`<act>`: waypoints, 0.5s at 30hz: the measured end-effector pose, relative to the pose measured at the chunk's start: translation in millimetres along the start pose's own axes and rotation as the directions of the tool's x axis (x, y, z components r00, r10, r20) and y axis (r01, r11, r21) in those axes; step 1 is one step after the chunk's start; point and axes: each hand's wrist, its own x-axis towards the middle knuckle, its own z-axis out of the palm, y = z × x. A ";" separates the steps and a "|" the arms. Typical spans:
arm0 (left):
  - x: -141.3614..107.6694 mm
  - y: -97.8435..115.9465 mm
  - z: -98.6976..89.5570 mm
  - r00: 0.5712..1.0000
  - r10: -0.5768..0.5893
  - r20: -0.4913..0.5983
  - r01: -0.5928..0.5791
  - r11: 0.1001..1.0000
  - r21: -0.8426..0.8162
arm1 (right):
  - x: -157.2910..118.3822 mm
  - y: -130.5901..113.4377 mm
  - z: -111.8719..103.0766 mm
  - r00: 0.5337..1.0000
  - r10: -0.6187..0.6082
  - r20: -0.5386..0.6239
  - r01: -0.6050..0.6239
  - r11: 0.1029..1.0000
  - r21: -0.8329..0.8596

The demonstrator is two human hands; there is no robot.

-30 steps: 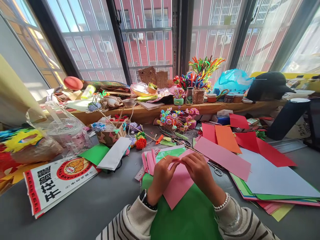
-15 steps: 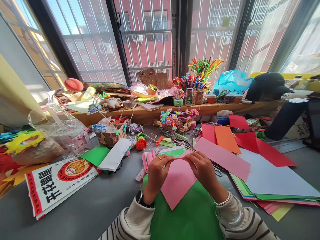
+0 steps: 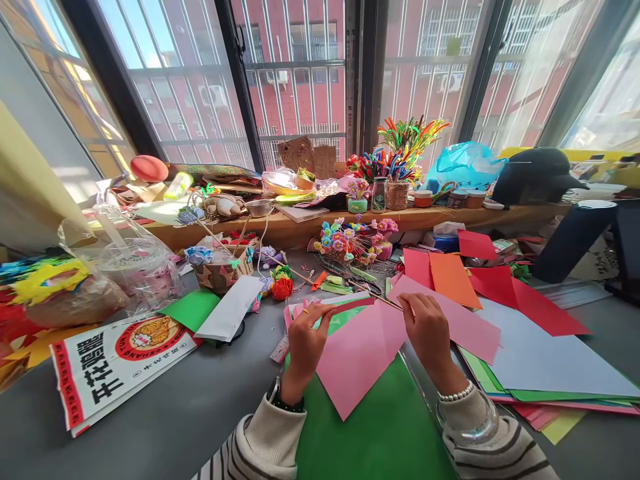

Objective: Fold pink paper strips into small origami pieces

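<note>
My left hand (image 3: 311,340) pinches a pink sheet of paper (image 3: 353,363) by its far edge, where a narrow folded strip sticks out to the right. One corner of the sheet points towards me, over a large green sheet (image 3: 370,427). My right hand (image 3: 425,327) is beside the paper's right corner, thumb and fingers drawn together. What its fingertips hold, if anything, I cannot make out. A thin brown stick (image 3: 389,302) passes just left of those fingertips. Beyond the hands lie small green pieces (image 3: 336,289).
On the right are a long pink sheet (image 3: 465,327), red sheets (image 3: 547,307), an orange sheet (image 3: 454,280) and a white-topped paper stack (image 3: 560,353). At left lie a printed paper bag (image 3: 100,373) and a folded white paper (image 3: 230,308). A flower basket (image 3: 220,270) stands behind.
My hands have moved apart. The right hand has shifted right, off the middle of the folded edge; the left still pinches the paper, whose folded strip now shows.
</note>
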 end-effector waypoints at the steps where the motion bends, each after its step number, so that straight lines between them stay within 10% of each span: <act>1: 0.8 -0.4 -0.3 1.000 -0.014 -0.002 0.013 1.000 -0.017 | 0.5 -0.1 -0.4 1.000 0.015 -0.005 -0.015 0.999 0.050; 7: -1.3 4.0 3.8 0.985 -0.089 0.150 0.117 0.975 -0.190 | -0.8 -16.0 0.3 0.961 0.079 0.264 -0.206 0.842 0.498; 15: -2.7 11.9 4.2 0.963 0.034 0.267 0.020 0.981 -0.194 | -1.4 -26.0 -3.1 0.939 -0.006 0.343 -0.195 0.813 0.548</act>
